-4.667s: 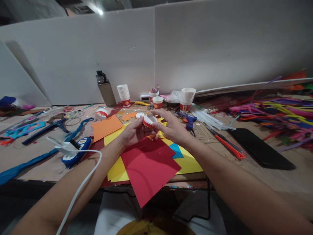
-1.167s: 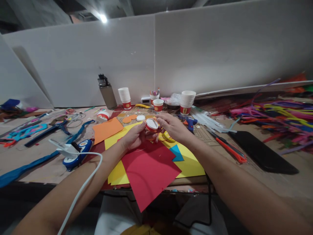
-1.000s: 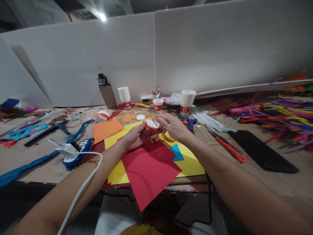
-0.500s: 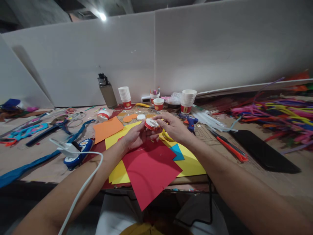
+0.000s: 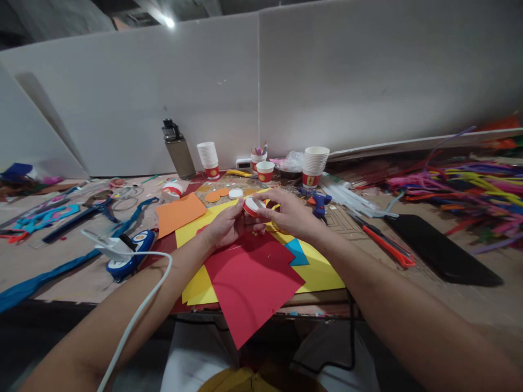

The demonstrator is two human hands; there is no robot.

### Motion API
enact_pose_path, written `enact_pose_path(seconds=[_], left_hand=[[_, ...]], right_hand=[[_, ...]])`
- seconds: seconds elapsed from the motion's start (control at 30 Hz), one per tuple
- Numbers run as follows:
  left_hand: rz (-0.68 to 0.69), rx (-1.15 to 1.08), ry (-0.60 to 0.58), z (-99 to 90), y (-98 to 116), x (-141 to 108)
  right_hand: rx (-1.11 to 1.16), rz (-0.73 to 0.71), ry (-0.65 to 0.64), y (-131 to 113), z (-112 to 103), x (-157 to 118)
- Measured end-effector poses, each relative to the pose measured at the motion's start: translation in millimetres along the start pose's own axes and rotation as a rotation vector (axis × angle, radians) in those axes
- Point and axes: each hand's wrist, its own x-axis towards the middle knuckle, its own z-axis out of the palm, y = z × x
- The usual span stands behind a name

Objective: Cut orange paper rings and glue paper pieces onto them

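Observation:
A short, round red-and-white piece, looking like the cut end of a paper cup (image 5: 251,206), is held between my hands above the sheets. My left hand (image 5: 226,226) supports it from the left and below with curled fingers. From the right, the fingers of my right hand (image 5: 288,214) close on its edge. Something yellow and curved (image 5: 273,224) shows partly beneath my right hand; its kind is hidden. Under both hands lies a red paper sheet (image 5: 257,283) over yellow sheets (image 5: 322,272), with a blue paper scrap (image 5: 297,252) beside it.
Stacked paper cups (image 5: 315,166), a bottle (image 5: 180,155) and a pen cup (image 5: 259,158) stand along the back. A blue glue gun (image 5: 321,202), a red-handled cutter (image 5: 388,246) and a black phone (image 5: 441,250) lie right. A white cable (image 5: 143,305) crosses my left forearm.
The cup piece has turned in my hands, its white round face now looking smoother and more level. My right fingers have shifted slightly on its edge; the sheets lie as before.

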Motion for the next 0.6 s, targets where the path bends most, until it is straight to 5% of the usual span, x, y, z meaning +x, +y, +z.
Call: enact_pose_path(seconds=[0.6], left_hand=[[-0.038, 0.085, -0.010, 1.3, -2, -1]], right_hand=[[-0.116, -0.064, -0.101, 6, -2, 0]])
